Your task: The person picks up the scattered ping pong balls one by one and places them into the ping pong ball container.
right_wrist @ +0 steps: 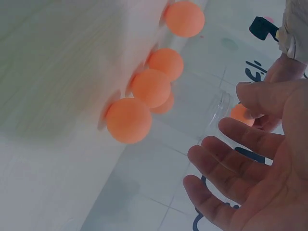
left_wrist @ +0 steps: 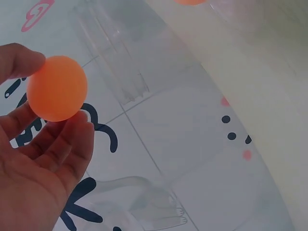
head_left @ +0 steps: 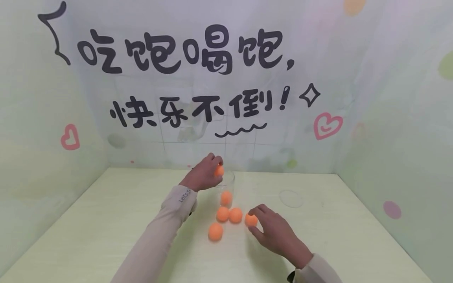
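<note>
The person's left grip pinched a held ball between thumb and fingertips, just above the mouth of a clear container and toward the left side of its rim. That relation mattered most: the opening lay below and slightly right of the held ball, the container standing upright with its long axis vertical, and the left grip was the nearer of the 2. At the bottom, 1 lower ball showed through the transparent wall. The right grip was spread, fingers apart and grasping nothing, over the rightmost ball, which it did not appear to touch. Leftward of that, 2 middle balls sat side by side in front of the container, and a front ball rested nearer the person on the pale surface. A clear round piece lay farther right. Every ball looked orange, smooth, matte and round, with no long axis to line up.
</note>
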The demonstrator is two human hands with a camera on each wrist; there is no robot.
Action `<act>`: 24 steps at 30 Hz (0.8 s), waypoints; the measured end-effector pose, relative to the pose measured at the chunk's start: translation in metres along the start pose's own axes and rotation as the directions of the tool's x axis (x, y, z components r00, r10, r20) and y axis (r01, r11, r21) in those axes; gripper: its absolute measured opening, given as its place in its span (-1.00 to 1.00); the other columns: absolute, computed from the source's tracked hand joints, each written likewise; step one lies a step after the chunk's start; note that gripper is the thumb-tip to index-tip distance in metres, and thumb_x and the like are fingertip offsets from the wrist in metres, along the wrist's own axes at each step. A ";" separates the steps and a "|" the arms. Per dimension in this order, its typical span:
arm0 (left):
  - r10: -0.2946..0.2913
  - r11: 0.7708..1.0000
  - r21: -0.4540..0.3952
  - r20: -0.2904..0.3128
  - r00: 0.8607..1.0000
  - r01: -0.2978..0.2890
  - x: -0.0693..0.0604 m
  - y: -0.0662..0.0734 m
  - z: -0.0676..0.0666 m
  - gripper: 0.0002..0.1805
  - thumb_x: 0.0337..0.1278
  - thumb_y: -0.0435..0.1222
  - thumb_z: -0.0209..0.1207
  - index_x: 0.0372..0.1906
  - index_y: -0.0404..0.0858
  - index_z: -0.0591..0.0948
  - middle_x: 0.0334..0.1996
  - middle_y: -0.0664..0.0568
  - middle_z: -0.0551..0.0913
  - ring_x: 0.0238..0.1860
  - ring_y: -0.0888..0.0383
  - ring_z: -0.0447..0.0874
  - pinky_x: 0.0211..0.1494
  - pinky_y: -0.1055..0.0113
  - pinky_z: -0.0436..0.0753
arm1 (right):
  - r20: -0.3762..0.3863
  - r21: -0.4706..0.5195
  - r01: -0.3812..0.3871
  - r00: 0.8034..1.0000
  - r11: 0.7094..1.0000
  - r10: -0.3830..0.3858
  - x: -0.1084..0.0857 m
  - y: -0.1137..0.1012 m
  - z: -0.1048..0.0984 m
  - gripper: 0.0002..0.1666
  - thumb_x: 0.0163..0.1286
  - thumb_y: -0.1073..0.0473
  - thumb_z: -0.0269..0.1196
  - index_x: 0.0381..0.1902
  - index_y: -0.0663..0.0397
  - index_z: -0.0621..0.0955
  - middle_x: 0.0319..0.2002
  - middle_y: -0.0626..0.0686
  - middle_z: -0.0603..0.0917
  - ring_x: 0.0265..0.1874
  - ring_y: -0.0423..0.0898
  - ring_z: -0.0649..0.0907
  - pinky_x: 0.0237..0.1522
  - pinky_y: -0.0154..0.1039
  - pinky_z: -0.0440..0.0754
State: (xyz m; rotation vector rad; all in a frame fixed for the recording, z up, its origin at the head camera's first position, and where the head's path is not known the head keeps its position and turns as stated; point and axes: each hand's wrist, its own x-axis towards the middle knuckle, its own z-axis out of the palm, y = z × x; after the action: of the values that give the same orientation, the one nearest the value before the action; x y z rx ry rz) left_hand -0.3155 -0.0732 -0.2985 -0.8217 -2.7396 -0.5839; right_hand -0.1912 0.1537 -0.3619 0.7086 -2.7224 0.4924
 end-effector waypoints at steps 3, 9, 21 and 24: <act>-0.015 1.000 0.007 0.016 1.000 0.015 0.004 -0.002 0.003 -0.69 0.01 -0.37 0.11 -0.08 -0.31 0.47 -0.19 -0.10 0.42 -0.31 0.06 0.43 -0.22 0.26 0.51 | 0.011 0.001 -0.003 1.000 1.000 0.003 -0.001 0.000 0.000 -0.73 0.22 0.17 0.30 -0.12 0.07 0.58 -0.11 -0.02 0.58 -0.37 -0.13 0.61 -0.39 -0.25 0.53; -0.007 1.000 0.005 0.034 0.999 0.007 0.008 -0.007 0.011 -0.66 -0.04 -0.37 0.09 -0.07 -0.34 0.47 -0.19 -0.12 0.43 -0.33 0.06 0.42 -0.27 0.27 0.47 | -0.003 0.011 0.005 1.000 1.000 -0.005 -0.003 0.000 -0.002 -0.73 0.20 0.19 0.31 -0.13 0.06 0.58 -0.12 -0.03 0.58 -0.39 -0.13 0.60 -0.39 -0.26 0.52; -0.040 0.996 0.081 0.036 0.999 0.037 0.011 -0.010 0.020 -0.53 -0.03 -0.24 0.15 0.08 -0.28 0.48 -0.13 -0.10 0.48 -0.27 0.02 0.48 -0.14 0.09 0.51 | -0.014 -0.004 0.011 1.000 1.000 -0.011 -0.005 0.002 -0.002 -0.71 0.18 0.18 0.32 -0.12 0.08 0.57 -0.14 -0.01 0.60 -0.41 -0.15 0.60 -0.42 -0.27 0.52; -0.041 0.996 0.079 0.037 0.998 0.038 0.012 -0.006 0.018 -0.52 -0.02 -0.20 0.18 0.07 -0.27 0.49 -0.13 -0.09 0.47 -0.25 0.02 0.48 -0.12 0.09 0.51 | -0.015 -0.009 0.003 1.000 1.000 -0.003 -0.004 0.002 -0.002 -0.72 0.19 0.18 0.31 -0.13 0.08 0.58 -0.14 -0.02 0.59 -0.43 -0.15 0.60 -0.42 -0.27 0.52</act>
State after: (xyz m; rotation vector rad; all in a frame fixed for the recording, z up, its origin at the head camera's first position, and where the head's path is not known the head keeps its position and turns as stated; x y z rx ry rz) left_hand -0.3306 -0.0644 -0.3126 -0.7706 -2.8001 -0.4688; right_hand -0.1889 0.1581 -0.3616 0.7034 -2.7074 0.4833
